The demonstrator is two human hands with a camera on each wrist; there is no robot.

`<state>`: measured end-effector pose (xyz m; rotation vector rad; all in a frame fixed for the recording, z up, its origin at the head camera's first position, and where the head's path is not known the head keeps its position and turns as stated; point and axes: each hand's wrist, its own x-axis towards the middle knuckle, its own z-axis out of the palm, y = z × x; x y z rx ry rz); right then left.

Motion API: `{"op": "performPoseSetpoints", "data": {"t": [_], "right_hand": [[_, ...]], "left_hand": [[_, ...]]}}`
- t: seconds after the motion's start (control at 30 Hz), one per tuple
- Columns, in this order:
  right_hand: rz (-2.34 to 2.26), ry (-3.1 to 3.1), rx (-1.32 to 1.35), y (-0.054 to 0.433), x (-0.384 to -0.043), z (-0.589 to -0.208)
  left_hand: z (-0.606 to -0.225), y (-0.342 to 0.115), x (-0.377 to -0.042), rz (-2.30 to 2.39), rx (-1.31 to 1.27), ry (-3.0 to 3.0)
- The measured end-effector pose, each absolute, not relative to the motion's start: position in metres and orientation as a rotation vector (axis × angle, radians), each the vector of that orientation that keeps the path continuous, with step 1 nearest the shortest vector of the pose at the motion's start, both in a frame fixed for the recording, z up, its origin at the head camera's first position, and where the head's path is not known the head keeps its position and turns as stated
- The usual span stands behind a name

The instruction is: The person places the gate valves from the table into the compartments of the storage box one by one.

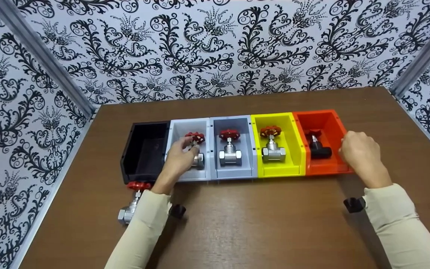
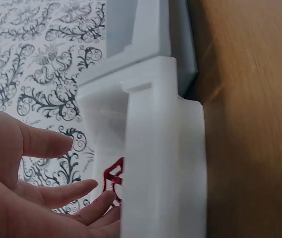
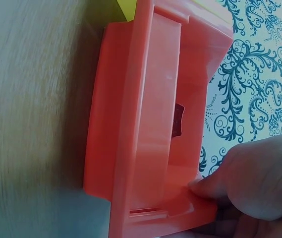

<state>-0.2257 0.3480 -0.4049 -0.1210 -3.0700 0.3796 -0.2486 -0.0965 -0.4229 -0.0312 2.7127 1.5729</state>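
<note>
My left hand [image 1: 177, 158] reaches over the white bin [image 1: 183, 127], where a metal valve [image 1: 200, 160] with a red handwheel stands. Its thumb is apart from the fingers, and in the left wrist view the fingers lie close to the red handwheel [image 2: 113, 178]; whether they touch it, I cannot tell. With my right hand [image 1: 362, 155] I grip the outer side wall of the orange-red bin [image 3: 153, 109], thumb over the rim. Inside that bin lies a black-bodied valve [image 1: 320, 151] with a dark red handwheel.
A grey bin [image 1: 233, 174] and a yellow bin [image 1: 293, 170] each hold a metal valve with a red handwheel. The black bin [image 1: 146, 149] forms the left end of the row. Another valve [image 1: 127, 213] is on the table before it, partly behind my left sleeve. Patterned walls enclose the table.
</note>
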Motion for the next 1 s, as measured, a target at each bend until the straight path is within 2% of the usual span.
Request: {"op": "performPoseSetpoints", "data": {"t": [0.63,1.0], "right_hand": [[0.366,-3.106,-0.153,0.349,-0.228,-0.405],[0.369,-3.092,-0.131,0.349,-0.228,-0.406]], "left_hand": [[-0.411,-0.114,-0.232,1.634,0.086,2.685],[-0.399,-0.133,-0.219,1.486,0.015,2.653]]}}
